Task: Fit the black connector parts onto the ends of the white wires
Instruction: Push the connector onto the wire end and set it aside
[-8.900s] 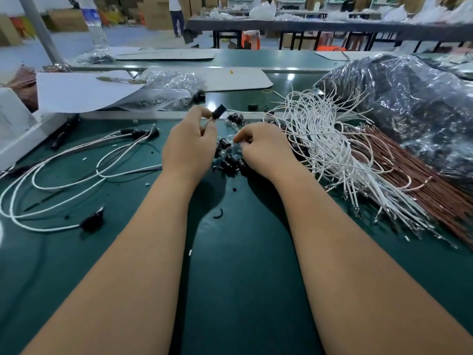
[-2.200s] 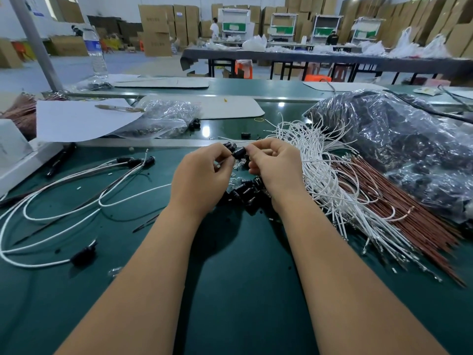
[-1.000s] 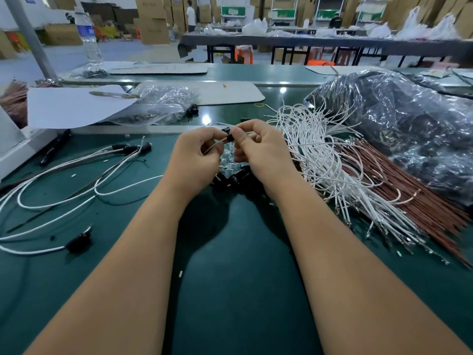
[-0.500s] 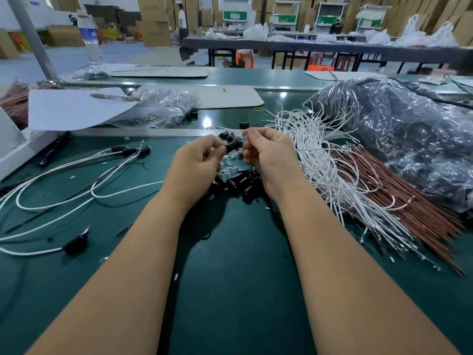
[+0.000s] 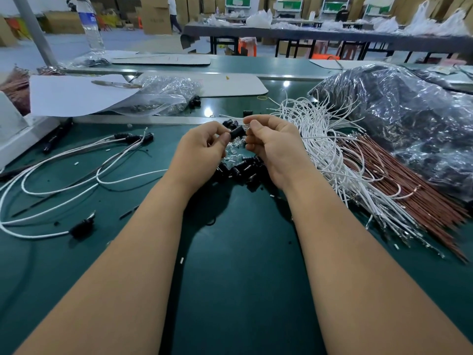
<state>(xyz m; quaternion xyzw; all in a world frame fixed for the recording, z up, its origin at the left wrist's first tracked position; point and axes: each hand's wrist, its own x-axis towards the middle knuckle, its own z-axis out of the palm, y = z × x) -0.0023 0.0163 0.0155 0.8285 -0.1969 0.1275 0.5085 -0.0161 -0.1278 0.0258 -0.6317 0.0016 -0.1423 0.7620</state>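
A small black plastic connector part point(image 5: 237, 132), short and round like a tiny barrel, is up in the air over the green desk point(image 5: 230, 278), between both hands. The left hand point(image 5: 202, 152) pinches one end with thumb and finger. The right hand point(image 5: 273, 147) has its fingers curled at the other end and seems to pinch something small and clear there; it is too small to be sure what it is.

To do this step well, I think the two bits should be lined up straight first, then pushed gently together. A crooked push could bend a thin metal tip. Holding the part close to its end would keep it from slipping.

Just under the hands lies a little heap of more black connector parts point(image 5: 243, 170), smooth and a bit shiny, with some tiny clear plastic bits point(image 5: 231, 156) mixed in. To the right is a big bundle of thin white wires point(image 5: 330, 160), bendy and curved, with small metal tips at their ends. Right beside them lies a bunch of straight reddish-brown wires point(image 5: 399, 180).

On the left, a few long white wires with black ends already on point(image 5: 82, 226) loop across the desk. Further back are a crinkly clear plastic bag point(image 5: 163, 96), a flat white sheet point(image 5: 74, 96), and a big shiny bag of dark parts point(image 5: 399, 119).
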